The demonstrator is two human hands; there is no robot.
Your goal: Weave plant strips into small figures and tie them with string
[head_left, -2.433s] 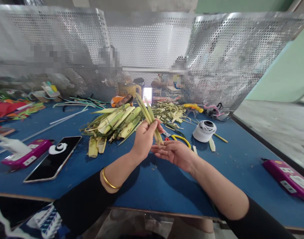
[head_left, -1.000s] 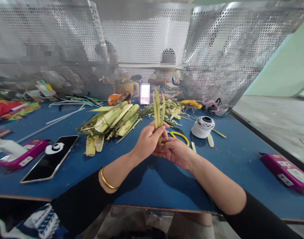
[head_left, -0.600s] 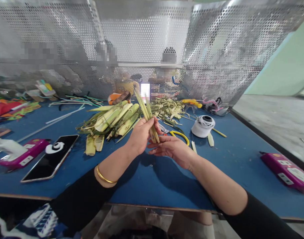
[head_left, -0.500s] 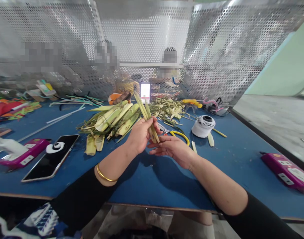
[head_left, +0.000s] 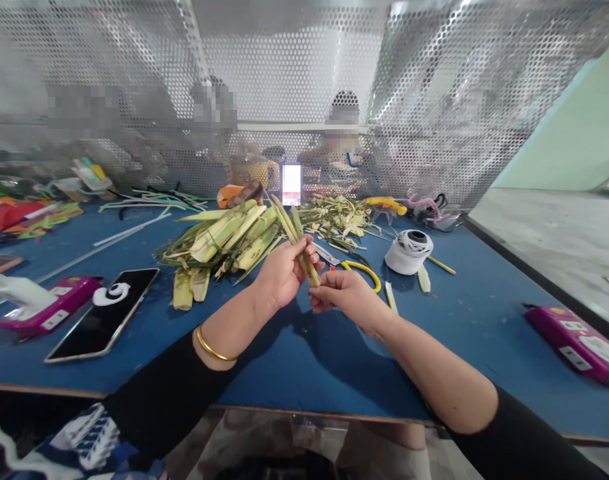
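Several green-yellow corn husk strips [head_left: 290, 225] stand tilted above the table, with my left hand [head_left: 283, 273] closed around their middle. My right hand [head_left: 342, 293] pinches the lower end of the same strips between thumb and fingers. Behind my left hand lies a pile of corn husks [head_left: 234, 241]. Yellow-handled scissors [head_left: 364, 270] rest just beyond my right hand, their blades pointing toward my left fingers. To the right stands a spool of white thread [head_left: 408, 255].
The blue table [head_left: 264, 373] ends at a perforated metal screen [head_left: 304, 73], with people behind it. A phone [head_left: 102, 320] and a purple power strip [head_left: 57, 310] lie left. Another purple power strip [head_left: 579, 340] lies right. Thin shredded husk pieces [head_left: 342, 217] are heaped at the back.
My right hand's fingers, spread beside the lower end of the strips before, have closed in a pinch on it. My left hand keeps its hold in nearly the same place.
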